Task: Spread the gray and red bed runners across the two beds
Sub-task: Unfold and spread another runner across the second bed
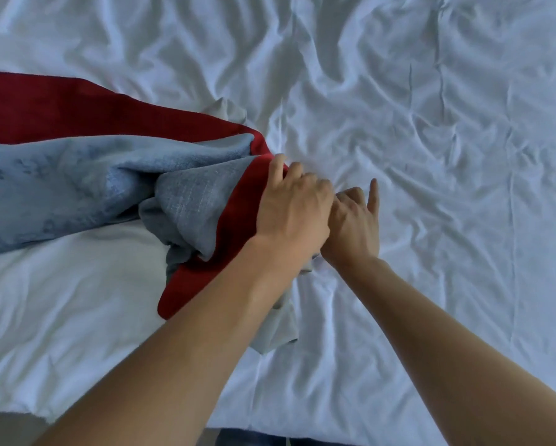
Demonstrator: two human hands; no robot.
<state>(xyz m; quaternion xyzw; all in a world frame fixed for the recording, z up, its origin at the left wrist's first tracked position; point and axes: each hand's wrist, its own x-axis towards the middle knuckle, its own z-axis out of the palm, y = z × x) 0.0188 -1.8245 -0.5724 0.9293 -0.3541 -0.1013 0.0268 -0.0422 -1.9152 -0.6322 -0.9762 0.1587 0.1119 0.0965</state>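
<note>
A gray and red bed runner [77,185] lies bunched and folded across the left half of a white bed [431,156], its red border trailing off the left edge. My left hand [294,204] grips the runner's red end near the middle of the bed. Right beside it, my right hand [355,220] has its fingers curled with the little finger sticking up; whether it holds the cloth is hidden behind my left hand. A pale gray underside flap [278,326] of the runner hangs below my left forearm.
The wrinkled white sheet covers the whole bed, with open sheet to the right and beyond the hands. The bed's near edge [302,429] runs along the bottom, with a strip of floor at the lower left corner.
</note>
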